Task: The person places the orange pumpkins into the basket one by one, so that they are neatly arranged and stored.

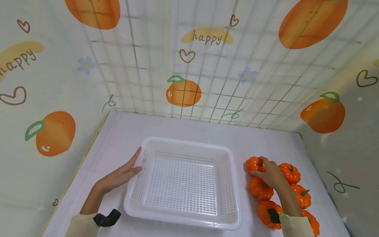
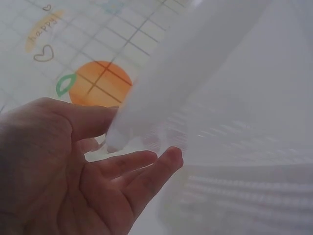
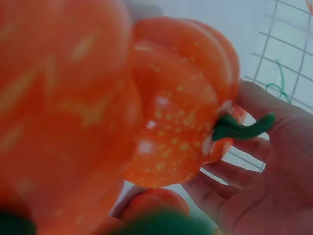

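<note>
A white plastic basket [image 1: 180,187] with perforated walls and floor lies in the middle of the table. At its left side, my left hand [image 1: 121,176] holds the rim, thumb over the edge; in the left wrist view the other fingers lie below the basket's rim [image 2: 195,63]. To the right of the basket, my right hand [image 1: 270,172] grips a glossy orange pumpkin [image 1: 254,164], the farthest of the left row. The right wrist view shows this pumpkin [image 3: 181,98] with its green stem towards the palm and fingers around its far side.
Several more orange pumpkins stand in two rows beside the right forearm, such as a near one [image 1: 260,189] and one in the right row [image 1: 291,172]. A printed curtain [image 1: 154,65] over a wire grid encloses the white table [image 1: 124,128] at the back and sides.
</note>
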Available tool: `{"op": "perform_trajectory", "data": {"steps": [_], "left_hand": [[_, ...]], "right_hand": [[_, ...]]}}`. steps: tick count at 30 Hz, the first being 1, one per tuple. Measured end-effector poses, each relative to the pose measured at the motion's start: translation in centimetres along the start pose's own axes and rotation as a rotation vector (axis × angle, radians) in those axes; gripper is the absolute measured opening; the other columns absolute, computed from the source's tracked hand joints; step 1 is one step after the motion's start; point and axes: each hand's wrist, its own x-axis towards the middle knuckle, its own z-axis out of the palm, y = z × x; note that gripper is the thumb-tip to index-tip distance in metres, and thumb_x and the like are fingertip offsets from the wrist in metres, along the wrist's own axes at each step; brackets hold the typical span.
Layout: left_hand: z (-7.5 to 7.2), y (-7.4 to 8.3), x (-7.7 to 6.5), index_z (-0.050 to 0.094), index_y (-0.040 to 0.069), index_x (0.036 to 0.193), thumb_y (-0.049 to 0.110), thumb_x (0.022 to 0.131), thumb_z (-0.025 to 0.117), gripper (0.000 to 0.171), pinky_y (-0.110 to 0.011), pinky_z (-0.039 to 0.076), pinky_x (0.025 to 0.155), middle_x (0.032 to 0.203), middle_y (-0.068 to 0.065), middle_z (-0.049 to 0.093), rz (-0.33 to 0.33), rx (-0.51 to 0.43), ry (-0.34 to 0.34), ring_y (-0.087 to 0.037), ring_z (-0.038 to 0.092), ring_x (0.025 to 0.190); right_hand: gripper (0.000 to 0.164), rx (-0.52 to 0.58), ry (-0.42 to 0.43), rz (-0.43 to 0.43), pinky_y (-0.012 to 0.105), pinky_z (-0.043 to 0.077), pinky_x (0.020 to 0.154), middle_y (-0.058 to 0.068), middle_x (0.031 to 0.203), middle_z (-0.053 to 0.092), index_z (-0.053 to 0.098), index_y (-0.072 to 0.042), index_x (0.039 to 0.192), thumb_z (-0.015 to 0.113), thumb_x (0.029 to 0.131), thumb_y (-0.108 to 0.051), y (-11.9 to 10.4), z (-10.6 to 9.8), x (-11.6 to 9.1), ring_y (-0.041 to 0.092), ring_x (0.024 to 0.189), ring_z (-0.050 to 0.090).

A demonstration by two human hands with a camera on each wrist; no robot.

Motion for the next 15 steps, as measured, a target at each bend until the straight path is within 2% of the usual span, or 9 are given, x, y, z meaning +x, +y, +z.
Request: {"op": "perform_trajectory", "data": {"steps": [15], "left_hand": [[-0.11, 0.11, 0.1, -0.008, 0.036, 0.159, 0.028, 0.108, 0.045, 0.074, -0.061, -0.001, 0.116, 0.165, 0.009, -0.009, -0.018, -0.001, 0.005, -0.021, -0.009, 0.15]], "right_hand": [[0.093, 0.0, 0.016, -0.005, 0.072, 0.036, 0.096, 0.042, 0.139, 0.026, 0.017, 0.007, 0.153, 0.073, 0.091, -0.035, 0.14, 0.08, 0.32, 0.058, 0.124, 0.034]]}}
